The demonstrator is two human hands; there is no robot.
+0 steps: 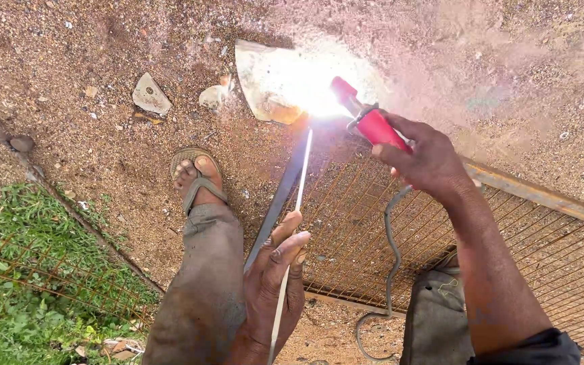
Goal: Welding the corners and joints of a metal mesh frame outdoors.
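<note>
**Arc Weld in Progress at the Grille Frame Corner**

While the arc burns, the left hand (272, 284) has its fingers (285, 233) closed around a thin white filler rod (300, 179), which runs up from them to the glare. Just beside the rod lies a flat steel bar (280, 196). The right hand (420, 159) grips the red electrode holder (373, 122), its cable (390, 250) hanging below. The joint appears unfinished; glare hides the seam. The mesh grille (508, 250) sits under the right fingers; a stone (150, 94) lies well apart.
</note>
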